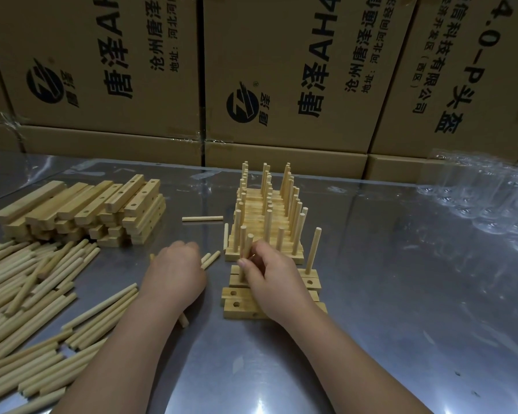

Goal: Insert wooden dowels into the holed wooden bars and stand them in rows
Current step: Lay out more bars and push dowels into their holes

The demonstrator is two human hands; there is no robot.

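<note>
My right hand (pixel 274 282) pinches an upright dowel (pixel 248 246) over the left end of a holed bar (pixel 310 276), which carries one standing dowel (pixel 313 249) at its right end. Two more holed bars (pixel 232 303) lie flat in front of it, partly under my right hand. Behind stands a block of finished bars with dowels in rows (pixel 266 204). My left hand (pixel 175 276) grips a bundle of dowels (pixel 210 259) that stick out past its fingers.
A stack of bare holed bars (pixel 81 209) sits at the far left. Loose dowels (pixel 30 309) are heaped at the near left. One lone dowel (pixel 202 218) lies between stack and rows. Cardboard boxes (pixel 281 79) wall the back; clear plastic containers (pixel 485 198) lie at the right.
</note>
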